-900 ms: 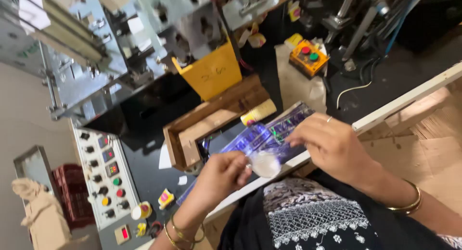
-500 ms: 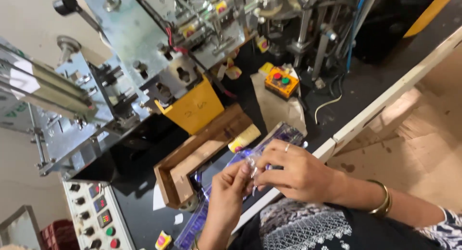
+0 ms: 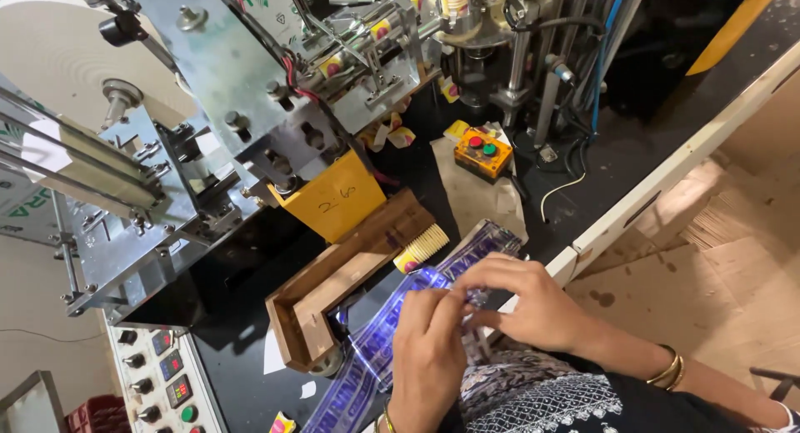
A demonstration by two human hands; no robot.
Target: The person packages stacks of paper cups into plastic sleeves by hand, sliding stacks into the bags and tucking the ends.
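Both hands meet over the near edge of the black bench (image 3: 250, 375), fingertips pressed together on a clear plastic sleeve printed in purple (image 3: 392, 333). Coming up from the lower edge of the view, the left hand (image 3: 427, 350) has its back turned to the camera and its fingers curled forward, pinching the sleeve's upper end. Reaching in from the right, with gold bangles (image 3: 669, 368) at the wrist, the right hand (image 3: 525, 304) lies palm down, its fingers bent and closed on the same end of the sleeve, touching the left fingertips. From the grip the sleeve runs back past the left hand, lying flat along the bench. Just beyond the hands a short stack of ribbed paper cups (image 3: 421, 250) lies on its side against a wooden tray (image 3: 333, 291). Farther out, past the right hand, an orange button box (image 3: 482, 152) with a red and a green button rests on brown paper. Left of the left hand a control panel (image 3: 162, 375) shows knobs and small displays.
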